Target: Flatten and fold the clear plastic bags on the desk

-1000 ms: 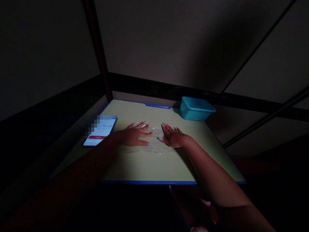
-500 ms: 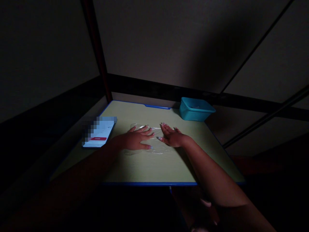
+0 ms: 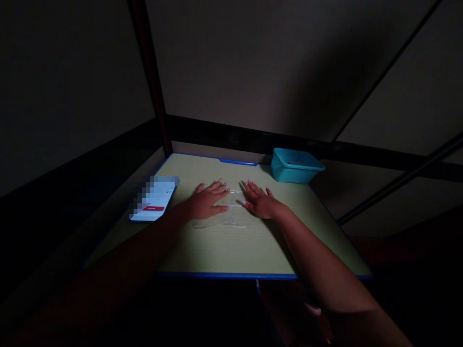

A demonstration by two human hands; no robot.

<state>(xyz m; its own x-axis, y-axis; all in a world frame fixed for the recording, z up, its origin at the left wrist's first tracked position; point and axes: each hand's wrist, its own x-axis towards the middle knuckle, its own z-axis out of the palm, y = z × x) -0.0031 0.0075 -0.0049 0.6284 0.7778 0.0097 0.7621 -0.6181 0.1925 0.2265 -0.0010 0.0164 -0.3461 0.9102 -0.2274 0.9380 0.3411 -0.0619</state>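
Touching clear film (image 3: 237,218), the left hand (image 3: 207,204) has shifted slightly forward.

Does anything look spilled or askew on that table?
No spill shows. The clear plastic film between the left hand and right hand looks wrinkled rather than flat; nothing else stands out.

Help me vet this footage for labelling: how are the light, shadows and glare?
Head view: dim overall, a broad soft shadow on the plain grey wall, thin glints along the clear wrinkled plastic sheet, pixelation over part of the lit black rectangular phone.
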